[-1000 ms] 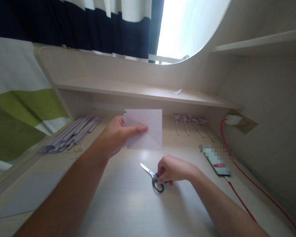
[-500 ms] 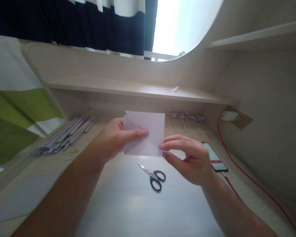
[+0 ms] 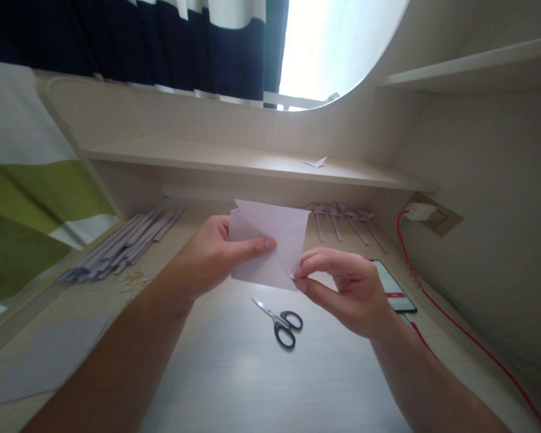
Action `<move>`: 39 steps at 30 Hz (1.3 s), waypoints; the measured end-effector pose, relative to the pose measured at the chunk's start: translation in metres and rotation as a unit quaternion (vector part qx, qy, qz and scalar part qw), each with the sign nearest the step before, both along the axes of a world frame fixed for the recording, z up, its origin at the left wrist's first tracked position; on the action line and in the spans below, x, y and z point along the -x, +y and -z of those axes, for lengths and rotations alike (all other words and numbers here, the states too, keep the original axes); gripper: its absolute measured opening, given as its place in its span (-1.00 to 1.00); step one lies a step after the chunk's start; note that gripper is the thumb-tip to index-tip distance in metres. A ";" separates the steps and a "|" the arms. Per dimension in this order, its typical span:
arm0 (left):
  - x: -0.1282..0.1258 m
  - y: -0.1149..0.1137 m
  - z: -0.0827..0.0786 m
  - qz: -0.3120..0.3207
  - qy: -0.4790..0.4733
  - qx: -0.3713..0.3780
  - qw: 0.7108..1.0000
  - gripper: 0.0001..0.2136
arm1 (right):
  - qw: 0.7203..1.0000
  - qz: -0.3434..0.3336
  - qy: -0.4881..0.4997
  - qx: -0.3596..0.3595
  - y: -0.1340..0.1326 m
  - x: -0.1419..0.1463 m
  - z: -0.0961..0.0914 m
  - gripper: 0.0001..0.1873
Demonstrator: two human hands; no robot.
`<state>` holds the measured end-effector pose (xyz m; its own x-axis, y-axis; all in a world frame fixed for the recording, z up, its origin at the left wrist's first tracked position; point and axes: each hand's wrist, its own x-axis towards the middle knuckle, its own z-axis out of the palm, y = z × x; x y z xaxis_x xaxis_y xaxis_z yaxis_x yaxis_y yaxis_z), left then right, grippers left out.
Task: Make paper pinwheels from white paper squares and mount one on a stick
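Observation:
A square sheet of white paper (image 3: pixel 285 227), slit along its diagonals, is held up above the desk. My left hand (image 3: pixel 223 255) grips its left side, thumb pressed on the front near the centre and the other fingers behind. My right hand (image 3: pixel 338 285) pinches the paper's lower right corner between thumb and forefinger, and a slit opens slightly there. Below the paper, scissors (image 3: pixel 282 322) with black handles lie on the desk, blades pointing up and left.
Rolled paper sticks (image 3: pixel 124 246) lie in a pile at left, near small pale scraps (image 3: pixel 135 276). A flat paper sheet (image 3: pixel 45 355) rests at front left. Paper pinwheels (image 3: pixel 340 213) stand at back right, beside a phone (image 3: pixel 390 285) and red cable (image 3: pixel 469 343). A folded paper piece (image 3: pixel 316 162) sits on the shelf.
The paper has tilted and shifted slightly right. My right fingers now pinch its lower right corner, where the slit has parted a little; the scissors have stayed put.

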<state>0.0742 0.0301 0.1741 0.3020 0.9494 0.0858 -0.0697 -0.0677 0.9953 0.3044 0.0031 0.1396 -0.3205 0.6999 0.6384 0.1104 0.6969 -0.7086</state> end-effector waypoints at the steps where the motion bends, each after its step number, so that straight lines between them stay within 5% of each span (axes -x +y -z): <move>1: -0.001 0.000 -0.001 -0.001 0.000 0.000 1.000 -0.81 | 1.000 -0.002 0.003 0.006 0.000 0.000 0.000 -0.89; 24: -0.007 -0.004 -0.004 -0.006 0.003 -0.010 1.000 -0.83 | 0.996 0.038 0.035 0.067 -0.001 0.000 0.002 -0.90; 39: -0.003 -0.002 -0.001 -0.039 0.115 -0.083 0.989 -0.85 | 0.993 0.017 0.017 0.114 0.003 -0.001 0.003 -0.93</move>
